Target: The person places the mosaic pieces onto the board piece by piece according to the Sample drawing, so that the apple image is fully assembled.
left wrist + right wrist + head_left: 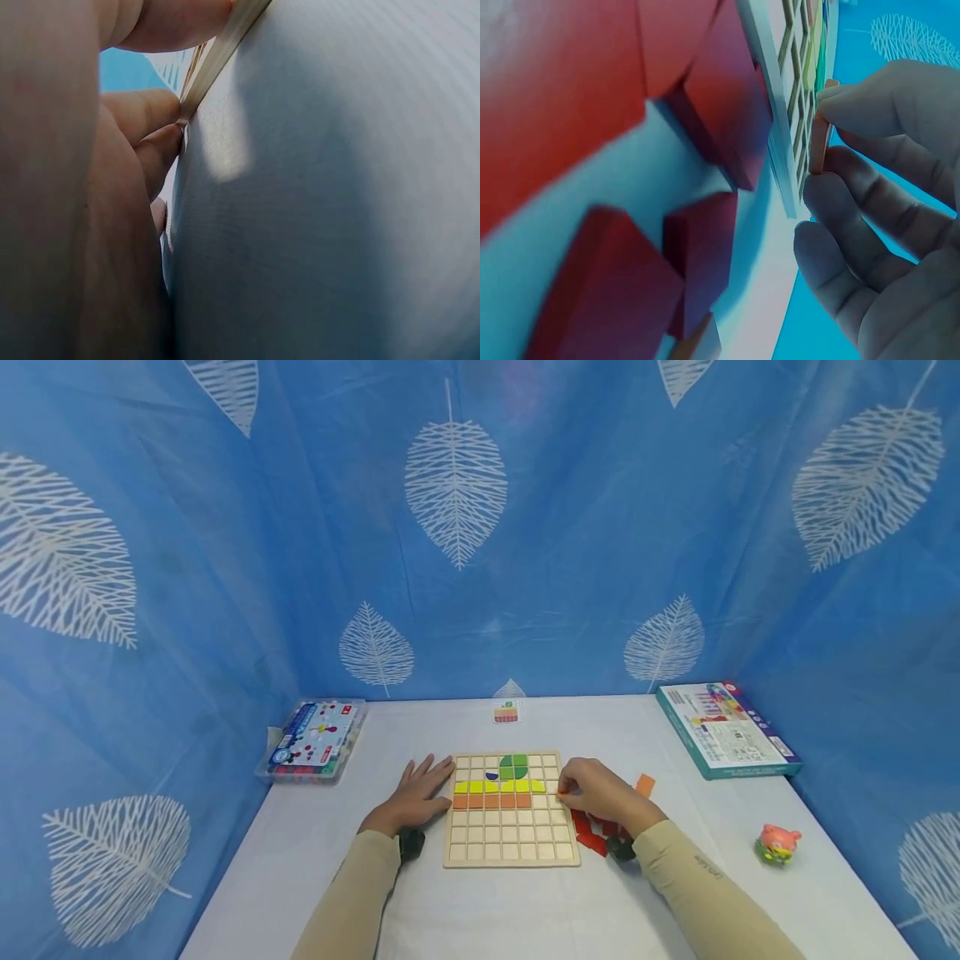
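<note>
A wooden grid board point(512, 852) lies flat on the white table, with square cells. Rows of yellow tiles point(476, 787) and orange tiles point(492, 801) fill part of it, below green tiles point(513, 767) and a small dark blue piece. My left hand point(416, 797) rests with spread fingers against the board's left edge; its wrist view shows fingertips touching that edge. Over the right edge, my right hand point(600, 789) pinches an orange tile point(821, 142) between thumb and fingers. Red pieces point(712, 90) lie on the table beneath and beside that hand.
An orange piece point(645, 785) lies right of the right hand. A small pattern card point(507, 712) stands behind the board. At the back are a clear plastic case point(315, 739) on the left and a flat box point(727, 731) on the right. A pink toy figure point(777, 843) sits far right.
</note>
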`<state>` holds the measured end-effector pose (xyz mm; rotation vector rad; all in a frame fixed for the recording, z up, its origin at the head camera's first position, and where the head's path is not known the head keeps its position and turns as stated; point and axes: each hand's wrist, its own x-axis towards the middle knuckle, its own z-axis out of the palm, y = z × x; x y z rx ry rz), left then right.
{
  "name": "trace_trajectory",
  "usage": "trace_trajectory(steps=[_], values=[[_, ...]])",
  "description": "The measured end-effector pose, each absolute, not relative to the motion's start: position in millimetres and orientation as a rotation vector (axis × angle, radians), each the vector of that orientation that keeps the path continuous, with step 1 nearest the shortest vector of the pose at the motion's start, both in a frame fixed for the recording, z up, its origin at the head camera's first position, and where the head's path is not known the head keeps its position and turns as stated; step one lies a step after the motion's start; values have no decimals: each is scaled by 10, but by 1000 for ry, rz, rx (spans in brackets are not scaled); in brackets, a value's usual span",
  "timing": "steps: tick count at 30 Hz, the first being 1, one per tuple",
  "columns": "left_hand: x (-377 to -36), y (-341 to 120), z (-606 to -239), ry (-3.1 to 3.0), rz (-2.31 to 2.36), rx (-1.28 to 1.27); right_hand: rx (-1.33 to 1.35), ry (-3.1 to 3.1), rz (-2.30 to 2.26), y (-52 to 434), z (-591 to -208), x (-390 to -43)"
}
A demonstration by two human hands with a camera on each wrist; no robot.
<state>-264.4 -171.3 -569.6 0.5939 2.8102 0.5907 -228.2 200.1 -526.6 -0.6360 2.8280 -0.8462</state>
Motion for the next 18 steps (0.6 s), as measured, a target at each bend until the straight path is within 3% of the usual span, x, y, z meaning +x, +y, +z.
trace_trajectory(steps=[18], values=[[-2635, -1712, -5702, 2812, 601, 586, -951, 2857, -731, 1666, -5329, -2293]])
